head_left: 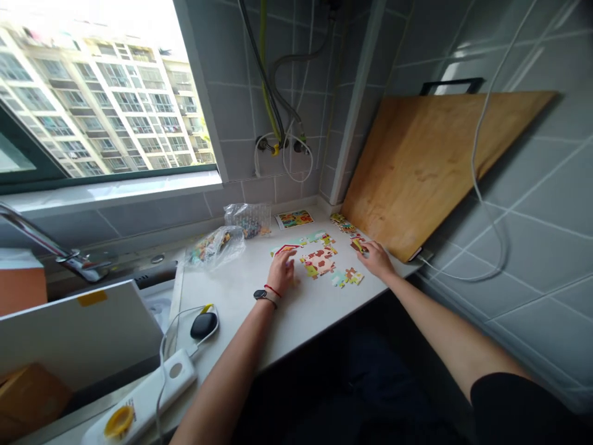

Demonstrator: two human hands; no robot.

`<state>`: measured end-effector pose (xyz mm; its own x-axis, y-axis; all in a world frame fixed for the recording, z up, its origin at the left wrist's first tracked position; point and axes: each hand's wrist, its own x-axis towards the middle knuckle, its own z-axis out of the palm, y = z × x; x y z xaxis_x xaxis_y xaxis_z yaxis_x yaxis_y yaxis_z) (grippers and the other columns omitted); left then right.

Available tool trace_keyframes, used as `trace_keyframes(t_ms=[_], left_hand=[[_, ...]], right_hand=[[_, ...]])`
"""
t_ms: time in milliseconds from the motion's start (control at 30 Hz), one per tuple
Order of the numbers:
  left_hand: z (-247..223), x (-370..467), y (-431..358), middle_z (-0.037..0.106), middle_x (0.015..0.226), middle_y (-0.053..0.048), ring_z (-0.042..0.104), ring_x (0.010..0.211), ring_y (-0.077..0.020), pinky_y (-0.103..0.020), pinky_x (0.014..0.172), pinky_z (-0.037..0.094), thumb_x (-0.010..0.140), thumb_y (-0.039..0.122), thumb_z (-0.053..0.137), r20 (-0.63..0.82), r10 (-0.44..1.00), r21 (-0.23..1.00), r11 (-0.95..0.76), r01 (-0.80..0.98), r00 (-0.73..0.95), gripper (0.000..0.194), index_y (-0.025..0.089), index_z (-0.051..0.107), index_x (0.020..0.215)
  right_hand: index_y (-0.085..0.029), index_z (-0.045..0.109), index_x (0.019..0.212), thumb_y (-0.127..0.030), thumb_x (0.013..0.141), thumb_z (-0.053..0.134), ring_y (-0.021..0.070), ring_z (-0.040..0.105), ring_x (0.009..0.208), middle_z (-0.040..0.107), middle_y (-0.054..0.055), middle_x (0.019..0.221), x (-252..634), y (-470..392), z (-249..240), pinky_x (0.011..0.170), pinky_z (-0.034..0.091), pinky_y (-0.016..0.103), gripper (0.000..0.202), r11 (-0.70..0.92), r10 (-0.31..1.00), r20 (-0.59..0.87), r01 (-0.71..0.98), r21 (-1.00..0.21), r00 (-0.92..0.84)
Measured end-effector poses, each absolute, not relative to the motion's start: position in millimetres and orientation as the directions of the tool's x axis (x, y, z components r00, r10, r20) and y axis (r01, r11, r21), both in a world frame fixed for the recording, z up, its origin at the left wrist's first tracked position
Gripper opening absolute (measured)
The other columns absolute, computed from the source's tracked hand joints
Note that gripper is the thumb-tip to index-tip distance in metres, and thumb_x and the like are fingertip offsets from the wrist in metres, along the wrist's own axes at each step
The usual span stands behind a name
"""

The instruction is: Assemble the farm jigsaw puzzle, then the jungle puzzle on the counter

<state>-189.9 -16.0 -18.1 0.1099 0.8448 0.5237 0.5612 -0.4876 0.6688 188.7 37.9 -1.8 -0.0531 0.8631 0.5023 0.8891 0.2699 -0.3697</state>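
Note:
Joined puzzle pieces with a brown-spotted cow picture lie on the white countertop. My left hand, with a watch on its wrist, is just left of them, its fingers bent near a red-edged piece; whether it grips anything is too small to tell. To the right, my right hand has its fingertips on a brown and yellow piece. A small joined cluster sits between the hands, nearer the front edge. Loose pieces lie in a row by the wooden board.
Two clear plastic bags and a picture card are at the back. A large wooden board leans on the right wall. At the left are a faucet, a black device and a white power strip.

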Motion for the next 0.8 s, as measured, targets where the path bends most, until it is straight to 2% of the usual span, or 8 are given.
trace_keyframes(t_ms=[133,333,433,600,800], left_hand=[[-24,-199,-11,0.078,0.118,-0.01,0.071,0.113,-0.025,-0.046,0.103,0.056,0.092,0.012,0.05,0.488,0.861,0.794,-0.369,0.483,-0.145,0.046,0.022,0.06,0.135],[-27,-203,-7,0.08,0.098,-0.007,0.076,0.087,-0.0205,-0.032,0.075,0.06,0.086,0.018,0.05,0.369,0.864,0.922,-0.293,0.253,-0.343,0.039,0.02,0.064,0.123],[-28,-207,-3,0.079,0.091,-0.007,0.076,0.085,-0.0205,-0.031,0.074,0.059,0.083,0.023,0.05,0.324,0.851,0.945,-0.274,0.178,-0.412,0.033,0.018,0.066,0.113],[-27,-214,-2,0.078,0.09,-0.008,0.076,0.083,-0.0201,-0.031,0.074,0.06,0.083,0.028,0.049,0.302,0.855,0.953,-0.253,0.169,-0.421,0.032,0.017,0.066,0.108],[-10,-214,-11,0.078,0.09,-0.007,0.075,0.082,-0.0196,-0.031,0.074,0.061,0.089,0.027,0.054,0.357,0.885,0.909,-0.255,0.33,-0.299,0.02,0.018,0.071,0.095]], right_hand=[[-0.018,0.073,0.113,-0.036,0.087,0.063,0.0333,0.064,0.11,0.072,0.016,0.114,191,39,-6,0.103,0.054,0.048,0.034,0.277,0.858,0.511,0.891,-0.36,-0.06],[-0.018,0.072,0.118,-0.033,0.09,0.064,0.033,0.065,0.113,0.072,0.016,0.118,190,33,-2,0.104,0.056,0.049,0.033,0.339,0.831,0.541,0.888,-0.31,-0.129],[-0.02,0.072,0.119,-0.032,0.091,0.064,0.033,0.066,0.116,0.073,0.015,0.12,190,30,0,0.106,0.056,0.05,0.031,0.386,0.815,0.555,0.871,-0.303,-0.168],[-0.019,0.073,0.116,-0.037,0.094,0.064,0.0335,0.068,0.115,0.074,0.016,0.119,192,31,-4,0.105,0.057,0.052,0.029,0.46,0.788,0.581,0.824,-0.33,-0.207],[-0.022,0.075,0.111,-0.043,0.097,0.067,0.0313,0.072,0.109,0.075,0.013,0.116,195,32,-3,0.102,0.06,0.05,0.027,0.586,0.738,0.619,0.709,-0.392,-0.269]])
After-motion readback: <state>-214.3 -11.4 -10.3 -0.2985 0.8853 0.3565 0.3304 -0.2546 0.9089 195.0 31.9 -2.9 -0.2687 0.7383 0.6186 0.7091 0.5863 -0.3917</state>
